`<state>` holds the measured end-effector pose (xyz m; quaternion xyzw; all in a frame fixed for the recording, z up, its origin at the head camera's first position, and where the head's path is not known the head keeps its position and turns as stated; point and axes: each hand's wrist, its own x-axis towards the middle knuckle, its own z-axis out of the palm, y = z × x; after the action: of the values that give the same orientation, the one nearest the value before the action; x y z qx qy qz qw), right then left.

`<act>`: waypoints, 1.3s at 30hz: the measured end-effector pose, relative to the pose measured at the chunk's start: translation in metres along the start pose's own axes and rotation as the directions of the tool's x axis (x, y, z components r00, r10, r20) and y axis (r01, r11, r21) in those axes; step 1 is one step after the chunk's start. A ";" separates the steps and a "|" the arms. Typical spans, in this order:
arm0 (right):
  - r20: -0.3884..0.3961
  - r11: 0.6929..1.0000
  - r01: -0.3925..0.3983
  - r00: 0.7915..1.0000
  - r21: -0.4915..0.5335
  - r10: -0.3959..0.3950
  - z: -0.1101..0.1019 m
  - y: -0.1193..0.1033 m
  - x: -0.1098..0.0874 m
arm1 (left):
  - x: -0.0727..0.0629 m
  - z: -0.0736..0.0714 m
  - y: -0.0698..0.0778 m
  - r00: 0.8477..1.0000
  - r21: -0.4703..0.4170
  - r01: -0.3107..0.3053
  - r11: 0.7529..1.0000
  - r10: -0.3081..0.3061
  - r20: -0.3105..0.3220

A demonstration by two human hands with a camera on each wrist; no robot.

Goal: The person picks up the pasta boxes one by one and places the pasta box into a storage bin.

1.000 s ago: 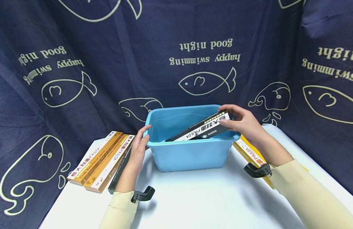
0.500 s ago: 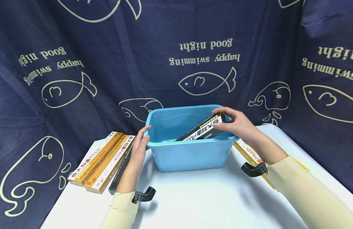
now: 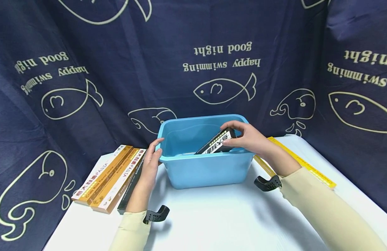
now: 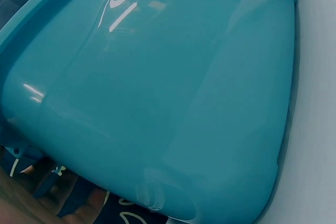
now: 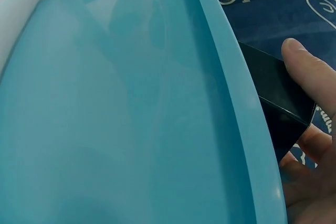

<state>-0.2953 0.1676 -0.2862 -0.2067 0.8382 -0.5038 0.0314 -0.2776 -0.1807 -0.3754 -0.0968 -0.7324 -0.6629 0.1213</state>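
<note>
A blue plastic bin [image 3: 209, 170] stands on the white table. My right hand [image 3: 243, 137] grips the upper end of a black and white pasta box [image 3: 217, 142], thumb on the near face and fingers over the far side. The box slants down to the left into the bin, its lower end hidden by the front wall. In the right wrist view the dark box end [image 5: 278, 93] shows beyond the rim between thumb and fingers. My left hand [image 3: 152, 162] holds the bin's left rim, thumb and fingertips at the edge; its fingers [image 4: 58, 192] show below the bin in the left wrist view.
On the left lie orange and white pasta boxes [image 3: 113, 177] side by side, with a black box [image 3: 132, 186] partly under my left forearm. A yellow box [image 3: 301, 162] lies right of the bin, partly behind my right arm. A dark blue fish-print cloth [image 3: 168, 69] hangs behind.
My right hand has moved left and slightly down with the black and white pasta box, which has sunk further into the bin. The left hand stays at the rim.
</note>
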 end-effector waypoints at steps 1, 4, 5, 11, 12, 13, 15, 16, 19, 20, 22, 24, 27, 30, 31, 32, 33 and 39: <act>0.010 1.000 0.002 1.000 -0.007 -0.002 0.001 0.000 0.001 | 0.000 0.000 0.000 1.000 0.002 0.001 1.000 -0.001 -0.001; 0.029 1.000 0.001 1.000 -0.014 -0.001 0.002 -0.001 0.003 | 0.000 0.000 0.001 1.000 0.006 0.003 1.000 -0.003 -0.002; 0.034 1.000 -0.001 0.999 -0.020 0.002 0.003 -0.001 0.003 | -0.001 0.000 0.002 1.000 0.004 0.001 1.000 -0.001 -0.002; 0.058 0.997 -0.002 0.998 -0.075 0.006 0.002 -0.004 0.003 | 0.000 -0.001 0.003 1.000 0.008 -0.004 1.000 0.004 0.003; 0.059 0.996 0.001 0.998 -0.089 0.004 0.002 -0.004 0.003 | 0.000 -0.001 0.003 1.000 0.010 -0.003 1.000 0.003 0.003; 0.062 0.994 0.005 0.998 -0.106 0.001 0.002 -0.004 0.003 | 0.000 -0.001 0.003 1.000 0.011 -0.002 1.000 0.002 0.002; 0.072 0.989 0.031 0.997 -0.146 -0.021 0.001 -0.003 0.003 | 0.000 -0.001 0.002 1.000 0.013 0.000 1.000 0.000 -0.001; 0.077 0.985 0.045 0.997 -0.168 -0.033 0.000 -0.002 0.003 | -0.001 -0.002 0.002 1.000 0.013 -0.001 1.000 0.001 -0.002; 0.092 0.968 0.094 0.993 -0.231 -0.075 -0.003 0.001 0.002 | -0.001 -0.002 0.002 1.000 0.016 -0.002 1.000 0.002 -0.003; 0.096 0.962 0.108 0.992 -0.251 -0.087 -0.004 0.002 0.002 | -0.001 -0.002 0.001 1.000 0.017 -0.002 1.000 0.002 -0.002; 0.097 0.950 0.119 0.991 -0.288 -0.095 -0.006 0.004 0.002 | -0.001 -0.002 0.001 1.000 0.020 -0.004 1.000 0.004 -0.001; 0.095 0.937 0.122 0.991 -0.328 -0.096 -0.007 0.005 0.001 | -0.001 -0.002 0.001 1.000 0.023 -0.003 1.000 0.003 0.000; 0.096 0.918 0.125 0.991 -0.376 -0.096 -0.008 0.006 -0.002 | -0.001 -0.002 0.000 1.000 0.025 -0.005 1.000 0.005 -0.002; 0.101 0.913 0.139 0.989 -0.384 -0.108 -0.008 0.007 -0.004 | -0.001 -0.002 0.000 1.000 0.021 -0.011 1.000 0.011 -0.002; 0.103 0.914 0.147 0.988 -0.379 -0.116 -0.008 0.008 -0.005 | -0.001 -0.001 0.000 1.000 0.020 -0.013 1.000 0.013 -0.003; 0.104 0.916 0.152 0.987 -0.371 -0.122 -0.008 0.008 -0.005 | -0.001 -0.001 0.000 1.000 0.019 -0.015 1.000 0.016 -0.005; 0.103 0.917 0.158 0.986 -0.367 -0.129 -0.008 0.009 -0.005 | 0.000 -0.001 0.000 1.000 0.019 -0.017 1.000 0.017 -0.006; 0.093 0.915 0.171 0.985 -0.365 -0.147 -0.007 0.010 -0.008 | -0.001 0.001 -0.001 1.000 0.017 -0.025 1.000 0.025 -0.001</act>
<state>-0.2934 0.1807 -0.2926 -0.2923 0.8974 -0.3298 -0.0225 -0.2770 -0.1802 -0.3764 -0.1045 -0.7366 -0.6552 0.1310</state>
